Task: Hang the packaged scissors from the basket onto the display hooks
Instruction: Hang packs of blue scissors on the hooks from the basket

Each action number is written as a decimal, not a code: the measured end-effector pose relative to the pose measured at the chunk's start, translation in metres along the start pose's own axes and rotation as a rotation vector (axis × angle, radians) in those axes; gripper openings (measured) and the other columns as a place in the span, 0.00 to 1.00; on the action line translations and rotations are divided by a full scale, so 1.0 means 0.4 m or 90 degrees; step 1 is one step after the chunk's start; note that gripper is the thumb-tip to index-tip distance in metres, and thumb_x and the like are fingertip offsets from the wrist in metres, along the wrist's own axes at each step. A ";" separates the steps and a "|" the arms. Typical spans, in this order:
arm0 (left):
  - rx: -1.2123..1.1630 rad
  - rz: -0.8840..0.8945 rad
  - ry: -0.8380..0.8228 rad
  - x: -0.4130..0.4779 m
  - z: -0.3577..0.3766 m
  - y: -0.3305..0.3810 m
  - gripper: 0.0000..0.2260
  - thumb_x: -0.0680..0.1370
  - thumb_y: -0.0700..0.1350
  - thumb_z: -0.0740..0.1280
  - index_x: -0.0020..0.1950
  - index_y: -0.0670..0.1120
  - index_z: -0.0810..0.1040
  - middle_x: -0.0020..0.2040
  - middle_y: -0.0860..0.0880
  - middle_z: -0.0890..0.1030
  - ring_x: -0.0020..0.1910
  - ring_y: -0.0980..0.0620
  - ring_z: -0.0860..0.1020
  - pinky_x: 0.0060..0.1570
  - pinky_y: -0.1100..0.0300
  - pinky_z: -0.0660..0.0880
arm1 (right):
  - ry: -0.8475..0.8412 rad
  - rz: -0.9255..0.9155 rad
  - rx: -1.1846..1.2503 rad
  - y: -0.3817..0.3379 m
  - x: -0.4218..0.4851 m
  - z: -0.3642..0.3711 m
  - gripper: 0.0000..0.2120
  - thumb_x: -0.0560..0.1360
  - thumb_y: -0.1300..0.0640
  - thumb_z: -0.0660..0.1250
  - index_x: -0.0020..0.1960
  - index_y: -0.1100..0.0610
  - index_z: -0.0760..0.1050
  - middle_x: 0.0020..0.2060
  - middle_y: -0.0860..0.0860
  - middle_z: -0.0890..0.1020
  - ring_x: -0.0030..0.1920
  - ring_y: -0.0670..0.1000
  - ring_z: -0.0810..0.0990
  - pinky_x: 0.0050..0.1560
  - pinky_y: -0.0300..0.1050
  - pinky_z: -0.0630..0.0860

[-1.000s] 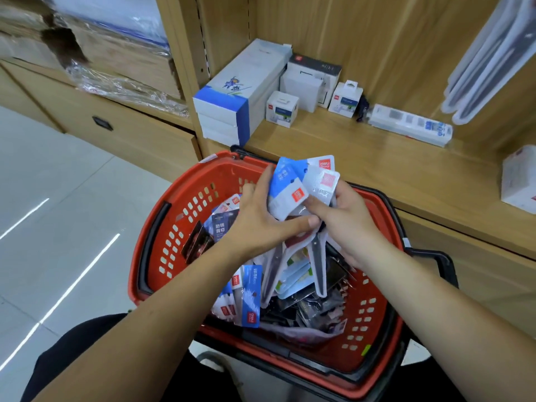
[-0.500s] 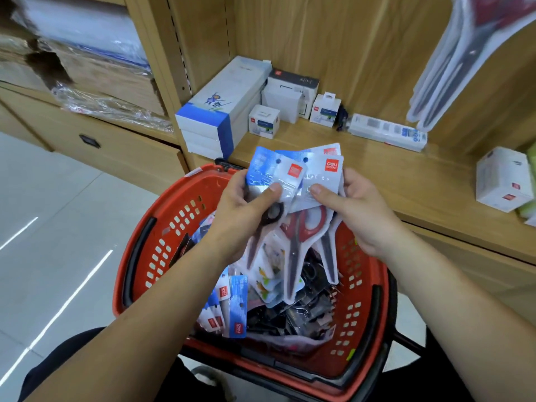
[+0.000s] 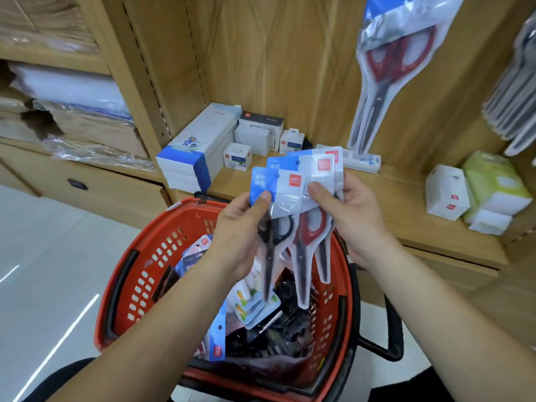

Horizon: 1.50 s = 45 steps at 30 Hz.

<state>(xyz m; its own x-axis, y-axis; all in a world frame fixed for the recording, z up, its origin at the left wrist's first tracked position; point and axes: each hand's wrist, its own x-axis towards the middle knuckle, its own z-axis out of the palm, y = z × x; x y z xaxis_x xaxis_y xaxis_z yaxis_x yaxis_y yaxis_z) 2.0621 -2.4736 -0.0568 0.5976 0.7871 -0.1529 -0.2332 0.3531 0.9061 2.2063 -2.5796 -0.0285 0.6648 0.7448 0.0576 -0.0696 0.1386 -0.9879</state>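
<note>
Above the red basket (image 3: pixel 150 256) I hold a fan of packaged scissors. My left hand (image 3: pixel 240 230) pinches the front pack, black-handled scissors (image 3: pixel 275 227) under a blue and white header card. My right hand (image 3: pixel 352 216) grips the packs behind it, among them red-handled scissors (image 3: pixel 309 227). More packaged goods (image 3: pixel 249 309) lie in the basket. A pack of red-handled scissors (image 3: pixel 385 74) hangs on the wooden back panel at upper right, with a dark row of further hanging packs (image 3: pixel 516 100) at the right edge. The hooks themselves are out of sight.
The wooden shelf (image 3: pixel 406 198) behind the basket carries a blue and white box stack (image 3: pixel 197 149), small white boxes (image 3: pixel 255 134), and a white box (image 3: pixel 446 192) beside a green pack (image 3: pixel 493 184) on the right. Cabinets stand at left, above pale floor tiles.
Both hands lifted the packs up out of the basket and spread them apart. The view tilted upward, bringing the hanging scissors on the back panel into sight.
</note>
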 end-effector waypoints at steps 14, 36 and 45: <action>0.189 0.175 -0.117 0.022 0.410 0.175 0.03 0.83 0.43 0.70 0.50 0.45 0.81 0.34 0.54 0.82 0.30 0.59 0.77 0.31 0.68 0.71 | 0.151 -0.178 -0.180 -0.403 0.020 -0.309 0.06 0.86 0.58 0.64 0.56 0.49 0.78 0.53 0.49 0.88 0.56 0.53 0.87 0.63 0.60 0.81; 0.330 0.340 -0.221 0.107 1.064 0.249 0.07 0.83 0.47 0.69 0.47 0.46 0.79 0.45 0.43 0.87 0.39 0.52 0.83 0.44 0.50 0.83 | 0.410 -0.295 -0.215 -0.418 -0.090 -0.698 0.09 0.86 0.57 0.63 0.60 0.44 0.73 0.47 0.35 0.83 0.49 0.36 0.82 0.41 0.33 0.77; 0.323 0.414 -0.158 0.144 1.113 0.213 0.20 0.80 0.49 0.72 0.44 0.31 0.75 0.36 0.43 0.75 0.34 0.49 0.74 0.35 0.55 0.73 | 0.437 -0.329 -0.175 -0.433 -0.115 -0.724 0.10 0.85 0.60 0.65 0.55 0.45 0.75 0.48 0.42 0.84 0.47 0.38 0.83 0.39 0.29 0.76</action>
<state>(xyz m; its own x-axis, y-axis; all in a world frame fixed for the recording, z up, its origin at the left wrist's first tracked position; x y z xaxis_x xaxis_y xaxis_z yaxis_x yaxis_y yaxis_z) 2.4184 -2.6233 0.1871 0.6288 0.6003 0.4943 -0.2518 -0.4443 0.8598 2.4032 -2.8267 0.0981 0.8677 0.0678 0.4924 0.4827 0.1212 -0.8673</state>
